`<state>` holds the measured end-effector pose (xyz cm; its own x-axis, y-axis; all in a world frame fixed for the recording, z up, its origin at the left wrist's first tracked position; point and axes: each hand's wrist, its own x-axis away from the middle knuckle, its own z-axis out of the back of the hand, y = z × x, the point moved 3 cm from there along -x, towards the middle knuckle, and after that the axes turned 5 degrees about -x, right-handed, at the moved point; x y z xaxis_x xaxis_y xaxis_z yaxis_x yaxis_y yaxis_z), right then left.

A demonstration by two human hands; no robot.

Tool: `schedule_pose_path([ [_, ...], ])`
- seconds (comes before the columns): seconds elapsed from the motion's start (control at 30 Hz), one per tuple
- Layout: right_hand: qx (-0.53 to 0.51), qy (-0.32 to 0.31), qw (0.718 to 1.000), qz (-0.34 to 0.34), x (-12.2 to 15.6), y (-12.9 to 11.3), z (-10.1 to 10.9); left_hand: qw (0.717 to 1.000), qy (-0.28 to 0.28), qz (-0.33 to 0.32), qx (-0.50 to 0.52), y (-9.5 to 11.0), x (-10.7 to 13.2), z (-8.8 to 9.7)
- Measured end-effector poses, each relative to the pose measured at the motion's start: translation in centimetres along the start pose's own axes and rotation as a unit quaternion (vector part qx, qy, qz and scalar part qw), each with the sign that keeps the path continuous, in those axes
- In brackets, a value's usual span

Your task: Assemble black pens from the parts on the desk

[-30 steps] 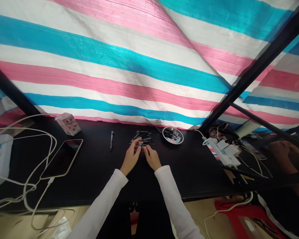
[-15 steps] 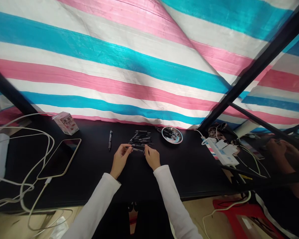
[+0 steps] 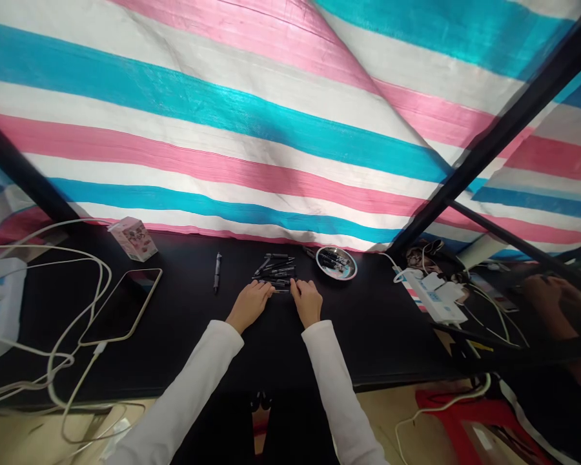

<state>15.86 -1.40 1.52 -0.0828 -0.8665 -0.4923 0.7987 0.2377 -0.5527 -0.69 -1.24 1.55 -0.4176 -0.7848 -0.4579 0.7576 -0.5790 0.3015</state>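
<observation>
My left hand [image 3: 250, 305] and my right hand [image 3: 308, 301] are close together over the black table, fingers pinched. Between their fingertips spans a slim, partly clear pen [image 3: 281, 291], one end in each hand; its finer parts are too small to make out. Just beyond the fingers lies a loose pile of dark pen parts [image 3: 277, 266]. To the left, a single pen [image 3: 217, 272] lies lengthwise on its own. At the right of the pile stands a round, pale-rimmed bowl [image 3: 355, 266] holding several black pen pieces [image 3: 333, 259].
On the left lie a phone [image 3: 121, 307], white cables [image 3: 58, 342] and a power strip [image 3: 7, 310], with a small pink box [image 3: 133, 239] behind. Another power strip [image 3: 438, 297] sits at the right. Beyond the black frame, a person's hands [image 3: 549, 294] show. Striped sheeting [image 3: 252, 123] hangs behind.
Both hands have shifted slightly right, together with the pen between them. My left hand has turned more palm-down, its fingers closer over the pen's end. The surrounding objects stay put.
</observation>
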Motion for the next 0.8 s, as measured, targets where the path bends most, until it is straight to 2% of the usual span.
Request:
schedule_pose_path([
  [0.17,-0.094,-0.033,0.994,0.039,-0.3,-0.4,0.1,0.999,0.022,0.039,0.001,-1.0,-0.5,-0.2],
  [0.33,-0.064,-0.085,0.994,0.040,0.1,-0.7,0.0,0.996,0.024,0.081,0.005,-1.3,-0.2,0.1],
  [0.53,-0.027,-0.082,0.995,0.043,0.2,-0.3,-0.5,0.998,0.032,0.054,-0.010,-1.4,-0.3,0.0],
  [0.8,-0.062,-0.050,0.995,0.061,0.0,-0.4,0.1,0.999,0.024,0.045,-0.018,-1.2,-0.4,0.1],
])
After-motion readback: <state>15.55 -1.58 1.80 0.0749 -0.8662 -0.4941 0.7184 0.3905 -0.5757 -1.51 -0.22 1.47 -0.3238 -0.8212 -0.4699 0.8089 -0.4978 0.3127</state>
